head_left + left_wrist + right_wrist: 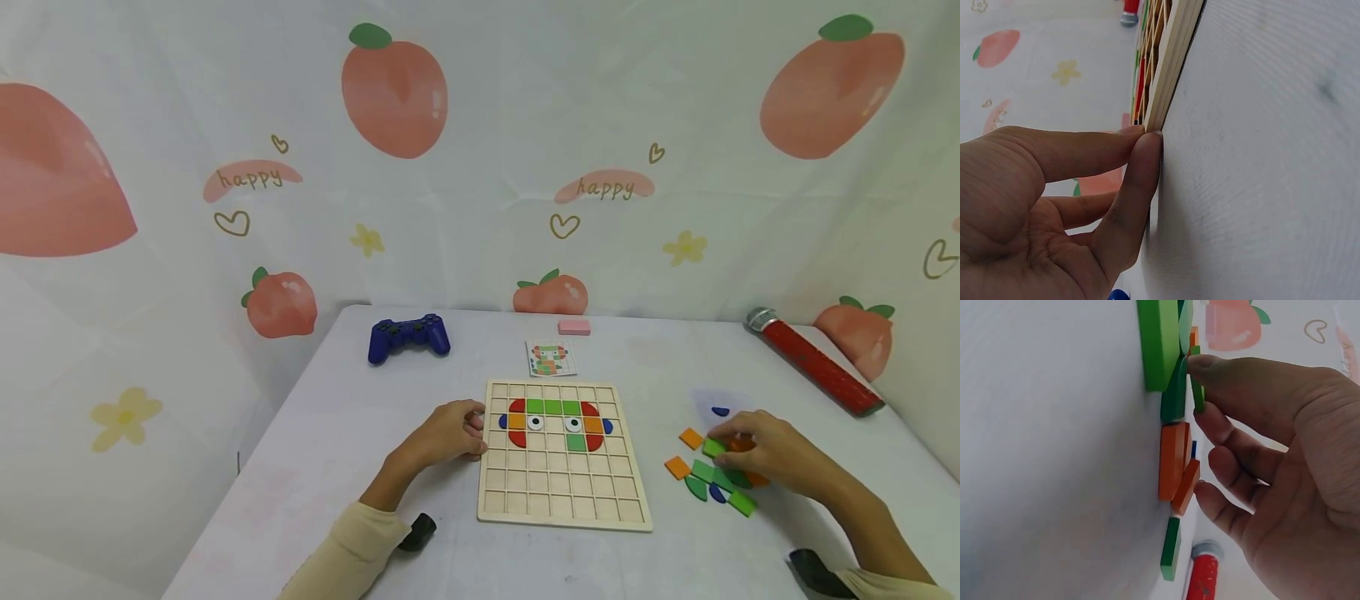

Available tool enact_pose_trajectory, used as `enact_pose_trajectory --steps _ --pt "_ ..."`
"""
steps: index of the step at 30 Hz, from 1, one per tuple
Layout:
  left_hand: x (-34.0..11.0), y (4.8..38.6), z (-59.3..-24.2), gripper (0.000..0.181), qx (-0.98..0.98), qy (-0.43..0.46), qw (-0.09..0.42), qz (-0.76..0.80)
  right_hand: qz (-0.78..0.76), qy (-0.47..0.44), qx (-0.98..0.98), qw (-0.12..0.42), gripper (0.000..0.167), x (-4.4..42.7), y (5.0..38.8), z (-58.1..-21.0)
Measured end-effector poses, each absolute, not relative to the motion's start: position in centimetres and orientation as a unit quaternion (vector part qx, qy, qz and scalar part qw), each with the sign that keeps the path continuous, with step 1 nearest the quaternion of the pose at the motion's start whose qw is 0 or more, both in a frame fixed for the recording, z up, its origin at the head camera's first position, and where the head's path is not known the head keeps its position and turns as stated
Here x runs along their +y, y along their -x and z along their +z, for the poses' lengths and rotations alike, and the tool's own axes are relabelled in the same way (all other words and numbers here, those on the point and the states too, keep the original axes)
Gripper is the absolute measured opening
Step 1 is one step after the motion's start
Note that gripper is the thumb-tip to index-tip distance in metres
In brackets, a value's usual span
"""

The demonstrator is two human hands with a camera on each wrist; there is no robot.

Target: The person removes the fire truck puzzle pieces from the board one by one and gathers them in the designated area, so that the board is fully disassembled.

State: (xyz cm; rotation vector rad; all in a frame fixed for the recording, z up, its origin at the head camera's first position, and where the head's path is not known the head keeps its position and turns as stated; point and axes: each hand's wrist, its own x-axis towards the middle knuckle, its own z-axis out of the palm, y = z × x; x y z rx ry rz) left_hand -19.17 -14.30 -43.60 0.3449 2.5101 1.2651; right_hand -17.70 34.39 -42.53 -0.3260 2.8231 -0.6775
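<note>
A wooden grid board [564, 505] lies on the table, with red, green, orange and blue pieces and two eye pieces set in its upper rows. At the board's left edge, my left hand [450, 433] pinches the rim between thumb and finger; the left wrist view shows the fingertips on the board's edge [1169, 69]. To the right, my right hand [776, 454] is over a loose pile of coloured pieces. It pinches a light green square tile [1197, 381] between thumb and index finger. Beneath that hand lie orange tiles [1174, 461] and a dark green piece [1171, 550], partly hidden in the head view.
Behind the board lies a pattern card [551, 358], with a pink block [574, 327] beyond it. A blue game controller [408, 336] rests at the back left, a red microphone [817, 364] at the back right. One blue half-round piece [720, 411] sits above the pile.
</note>
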Motion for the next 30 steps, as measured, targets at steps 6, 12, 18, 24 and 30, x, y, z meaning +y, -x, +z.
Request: enact_pose_trajectory --steps 6,12,18,24,30 --pt "-14.4 19.2 -43.6 0.063 0.877 -0.121 0.152 0.439 -0.249 0.115 0.957 0.098 0.038 33.2 17.7 -42.4" --pt "-14.4 19.2 -43.6 0.063 0.878 -0.124 0.149 0.438 -0.252 0.153 0.953 0.065 0.034 31.1 17.8 -42.5" --pt "-14.4 19.2 -43.5 0.063 0.876 -0.120 0.152 0.443 -0.273 0.186 0.942 0.060 0.034 28.9 18.2 -42.4" --pt "-14.3 19.3 -43.6 0.063 0.875 -0.121 0.156 0.442 -0.295 0.193 0.932 0.086 0.033 26.4 18.9 -42.3" --pt "-14.3 19.3 -43.7 0.063 0.876 -0.121 0.155 0.441 -0.289 0.203 0.931 0.094 0.032 23.5 19.3 -42.3"
